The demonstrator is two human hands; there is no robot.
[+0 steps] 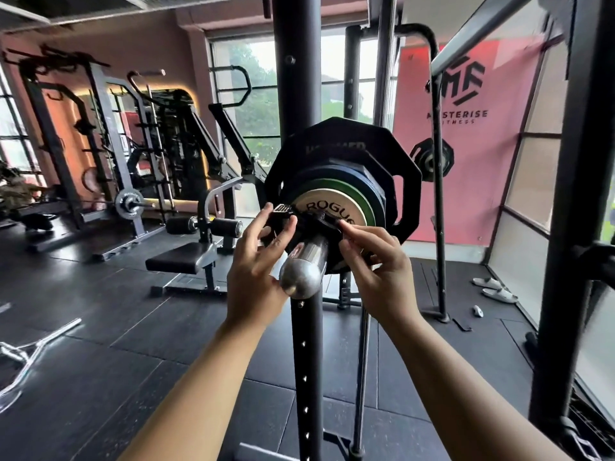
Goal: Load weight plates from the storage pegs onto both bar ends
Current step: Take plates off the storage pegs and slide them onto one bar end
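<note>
- A chrome curl bar [33, 347] lies on the black rubber floor [100, 377] at the far left, well apart from the person.
- Behind it stands a black squat rack [66, 144] against the pink wall, with a small grey-plated barbell [128, 202] racked low in it.
- A black padded bench machine [186, 261] sits on the floor between that rack and the left hand; open floor lies in front of it.
- The left hand [256, 271] reaches up with spread fingers, its thumb and index finger pinching the lever side of a black clamp collar [299, 221].
- The collar sits around the chrome bar sleeve [303, 271], touching the outermost plate; the sleeve's rounded end juts toward the camera between the 2 hands.
- 4 plates are loaded on the sleeve: a white round plate [319, 207] marked ROGUE outermost, then a green plate [362, 199], a blue plate [339, 173] and a large black 12-sided plate [332, 134] innermost.
- A black holed upright post [306, 377] rises directly behind the sleeve and plates.
- The right hand [379, 271] pinches the collar's right side with thumb and index finger, the other fingers curled.
- Further right, another black plate [432, 158] hangs before a red banner [466, 194].
- 2 white slippers [496, 289] lie on the floor near the glass wall.
- A thick black frame upright [565, 227] crowds the right edge.
</note>
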